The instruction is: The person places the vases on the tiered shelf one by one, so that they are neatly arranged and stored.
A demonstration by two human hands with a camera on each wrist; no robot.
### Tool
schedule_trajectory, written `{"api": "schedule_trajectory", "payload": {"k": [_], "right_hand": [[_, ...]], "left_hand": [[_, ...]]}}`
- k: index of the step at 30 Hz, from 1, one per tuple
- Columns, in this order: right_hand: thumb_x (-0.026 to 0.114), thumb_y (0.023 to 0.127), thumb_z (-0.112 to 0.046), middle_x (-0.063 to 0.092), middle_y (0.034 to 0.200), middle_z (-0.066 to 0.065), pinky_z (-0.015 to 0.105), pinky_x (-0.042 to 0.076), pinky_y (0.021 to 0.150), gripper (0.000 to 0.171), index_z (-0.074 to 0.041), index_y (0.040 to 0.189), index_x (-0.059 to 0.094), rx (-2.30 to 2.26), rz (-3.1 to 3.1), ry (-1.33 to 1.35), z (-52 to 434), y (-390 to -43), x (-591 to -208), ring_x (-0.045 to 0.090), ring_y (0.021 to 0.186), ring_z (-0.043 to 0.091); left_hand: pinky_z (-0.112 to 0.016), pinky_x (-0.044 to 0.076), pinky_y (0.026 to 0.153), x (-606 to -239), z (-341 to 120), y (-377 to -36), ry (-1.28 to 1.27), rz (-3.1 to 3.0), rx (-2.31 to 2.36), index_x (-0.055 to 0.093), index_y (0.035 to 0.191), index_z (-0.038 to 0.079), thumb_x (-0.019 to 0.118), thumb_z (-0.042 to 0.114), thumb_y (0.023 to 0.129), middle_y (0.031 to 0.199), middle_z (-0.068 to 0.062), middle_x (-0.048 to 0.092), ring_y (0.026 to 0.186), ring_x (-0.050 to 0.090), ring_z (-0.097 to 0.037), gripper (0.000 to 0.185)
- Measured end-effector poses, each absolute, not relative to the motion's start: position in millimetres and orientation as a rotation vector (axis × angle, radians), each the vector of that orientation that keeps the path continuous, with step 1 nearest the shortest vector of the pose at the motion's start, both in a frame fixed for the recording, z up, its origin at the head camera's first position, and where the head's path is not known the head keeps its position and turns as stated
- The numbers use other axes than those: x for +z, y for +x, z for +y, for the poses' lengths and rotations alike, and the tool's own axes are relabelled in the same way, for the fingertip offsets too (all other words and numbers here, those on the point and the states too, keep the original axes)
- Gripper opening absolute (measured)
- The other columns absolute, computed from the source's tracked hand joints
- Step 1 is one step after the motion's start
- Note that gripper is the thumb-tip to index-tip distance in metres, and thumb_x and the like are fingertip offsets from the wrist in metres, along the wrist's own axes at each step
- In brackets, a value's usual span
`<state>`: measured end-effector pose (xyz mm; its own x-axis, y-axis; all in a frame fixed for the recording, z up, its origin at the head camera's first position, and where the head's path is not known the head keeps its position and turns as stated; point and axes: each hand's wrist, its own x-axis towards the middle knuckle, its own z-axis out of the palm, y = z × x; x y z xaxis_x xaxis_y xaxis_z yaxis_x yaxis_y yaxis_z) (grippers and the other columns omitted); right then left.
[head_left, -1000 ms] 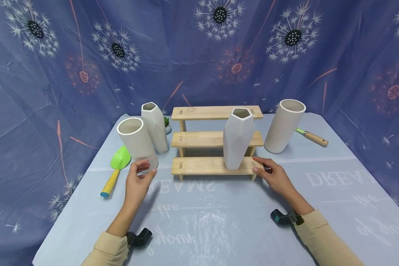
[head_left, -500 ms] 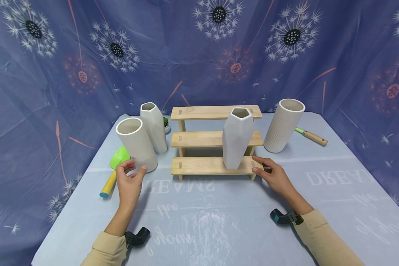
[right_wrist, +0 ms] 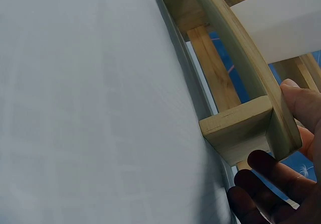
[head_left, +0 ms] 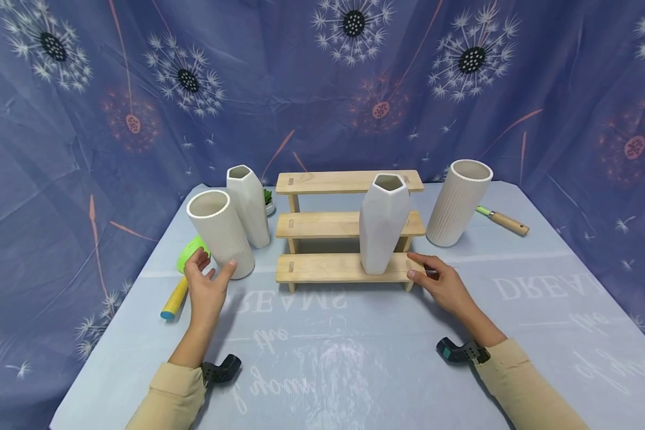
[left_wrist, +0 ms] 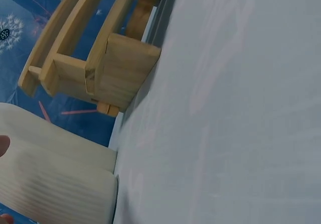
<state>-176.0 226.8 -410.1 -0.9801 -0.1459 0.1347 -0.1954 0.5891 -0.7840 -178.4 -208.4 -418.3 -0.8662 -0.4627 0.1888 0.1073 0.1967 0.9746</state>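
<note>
We see a matt, ribbed white ceramic vase (head_left: 218, 234), a smooth bare-wood stepped shelf (head_left: 330, 225), and a cloth-covered surface (head_left: 355, 352).

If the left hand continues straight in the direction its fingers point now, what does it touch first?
Most likely the ribbed white vase standing directly ahead of the left hand. Its fingertips already appear at the vase's lower wall, though depth is hard to judge. The green trowel lies off to the side.
</note>
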Motion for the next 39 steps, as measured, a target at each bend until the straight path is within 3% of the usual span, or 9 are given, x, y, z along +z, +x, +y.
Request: {"api": "schedule_trajectory", "payload": {"k": [6, 15, 20, 27, 34, 39], "right_hand": [[0.059, 0.093, -0.02, 0.05, 0.136, 0.022, 0.023, 0.047, 0.084, 0.047, -0.003, 0.136, 0.049, 1.368, -2.764, 0.28, 226.1, -176.4, -410.4, 0.054, 0.115, 0.035], [0.061, 0.092, -0.023, 0.05, 0.136, 0.019, 0.013, 0.044, 0.081, 0.048, -0.009, 0.137, 0.049, 1.384, -2.746, 0.288, 235.2, -188.7, -431.1, 0.054, 0.115, 0.031], [0.061, 0.092, -0.03, 0.051, 0.137, 0.014, 0.015, 0.046, 0.08, 0.049, -0.015, 0.137, 0.05, 1.365, -2.744, 0.294, 242.4, -194.8, -443.7, 0.053, 0.11, 0.024], [0.061, 0.092, -0.032, 0.051, 0.137, 0.014, 0.015, 0.046, 0.081, 0.049, -0.017, 0.137, 0.051, 1.373, -2.732, 0.303, 242.9, -194.7, -444.9, 0.053, 0.11, 0.023], [0.06, 0.093, -0.019, 0.049, 0.137, 0.022, 0.024, 0.047, 0.085, 0.047, -0.003, 0.136, 0.049, 1.373, -2.763, 0.28, 226.4, -176.2, -410.8, 0.053, 0.115, 0.034], [0.059, 0.094, -0.02, 0.048, 0.138, 0.022, 0.02, 0.045, 0.085, 0.047, -0.004, 0.137, 0.048, 1.377, -2.769, 0.274, 226.5, -176.1, -410.0, 0.053, 0.116, 0.035]], "left_hand": [[-0.045, 0.027, 0.113, -419.7, -211.1, -188.5, 0.368, -2.091, -1.696, 0.019, 0.147, 0.007, 0.072, 0.019, 0.082, 0.145, -0.018, 0.027, 0.137, 0.027, -0.028, 0.085], [-0.046, 0.024, 0.114, -417.0, -212.6, -197.7, 0.33, -2.135, -1.657, 0.015, 0.149, 0.007, 0.074, 0.022, 0.08, 0.147, -0.018, 0.027, 0.138, 0.027, -0.028, 0.091], [-0.045, 0.023, 0.115, -417.3, -214.2, -205.1, 0.286, -2.105, -1.677, 0.017, 0.148, 0.009, 0.075, 0.021, 0.079, 0.146, -0.015, 0.028, 0.136, 0.029, -0.026, 0.091], [-0.044, 0.024, 0.114, -418.3, -214.6, -211.7, 0.258, -2.09, -1.689, 0.021, 0.144, 0.009, 0.077, 0.021, 0.078, 0.145, -0.012, 0.031, 0.133, 0.031, -0.022, 0.087], [-0.046, 0.024, 0.113, -419.9, -215.1, -215.8, 0.271, -2.118, -1.661, 0.022, 0.142, 0.011, 0.078, 0.027, 0.077, 0.143, -0.012, 0.034, 0.132, 0.034, -0.023, 0.088], [-0.046, 0.025, 0.112, -420.9, -214.2, -217.6, 0.268, -2.112, -1.64, 0.022, 0.142, 0.011, 0.078, 0.026, 0.076, 0.142, -0.012, 0.036, 0.13, 0.036, -0.024, 0.088]]}}
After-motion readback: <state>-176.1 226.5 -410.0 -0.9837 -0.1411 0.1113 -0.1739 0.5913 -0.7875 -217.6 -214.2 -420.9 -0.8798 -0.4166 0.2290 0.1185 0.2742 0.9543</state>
